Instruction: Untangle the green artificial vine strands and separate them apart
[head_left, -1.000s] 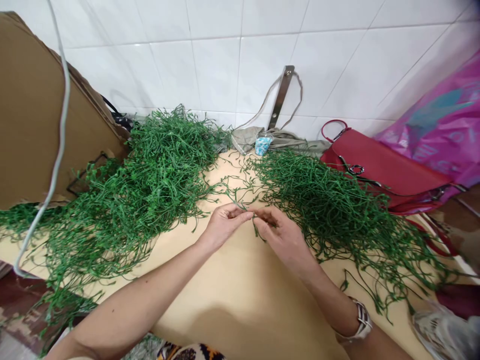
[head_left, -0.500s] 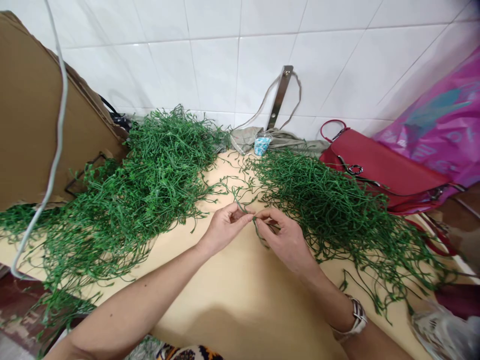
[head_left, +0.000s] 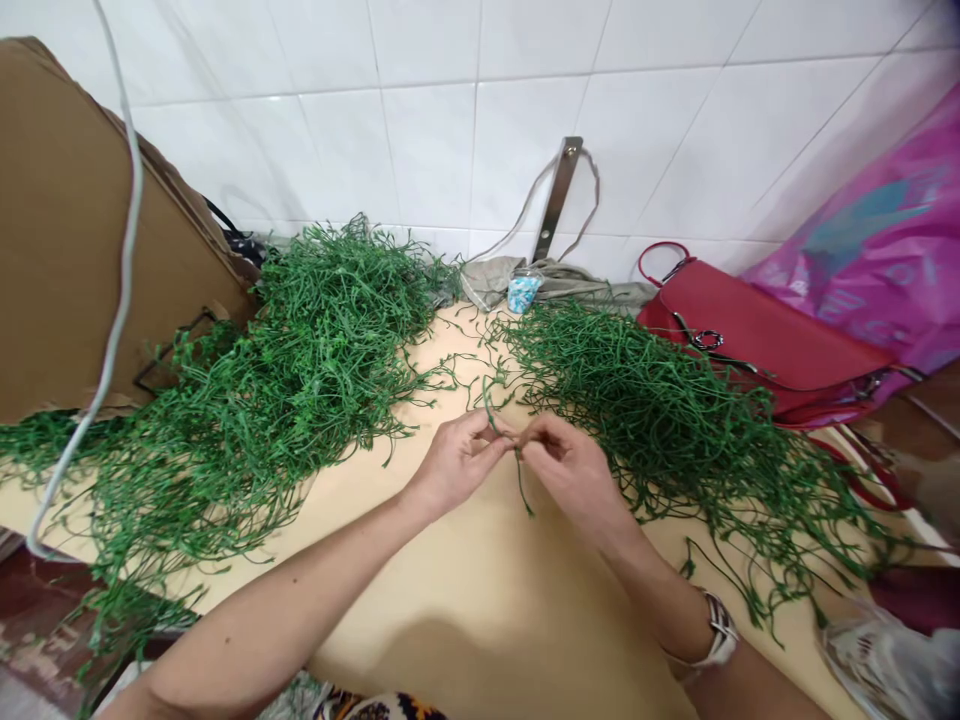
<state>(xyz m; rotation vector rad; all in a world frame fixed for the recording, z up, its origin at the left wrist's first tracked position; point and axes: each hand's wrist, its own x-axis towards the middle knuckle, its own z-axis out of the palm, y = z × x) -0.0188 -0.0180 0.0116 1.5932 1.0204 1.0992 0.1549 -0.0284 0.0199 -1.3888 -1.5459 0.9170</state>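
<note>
A thin green stem (head_left: 524, 487), looking like part of an artificial plant, is pinched between my two hands above the table. My left hand (head_left: 461, 462) is closed on it with thumb and index finger, and one end sticks up past the fingers. Close beside it, my right hand (head_left: 571, 472) pinches the same stem at the fingertips. Its lower end hangs down between the hands. The exact grip point is partly hidden by the fingers. A heap of similar green stems (head_left: 645, 400) lies to the right, and a leafier green pile (head_left: 315, 350) to the left.
A cardboard box (head_left: 97, 230) stands at the left behind a hanging white cable (head_left: 124, 270). At the back are a small blue-and-white cup (head_left: 523, 292), grey cloth (head_left: 491, 278) and a metal bracket (head_left: 559, 200). A red handbag (head_left: 772, 325) and pink plastic bag (head_left: 885, 230) sit right.
The stem between my hands has shifted: its lower end now hangs straighter and further down, and its upper end stands more upright. Both hands stay close together in nearly the same place.
</note>
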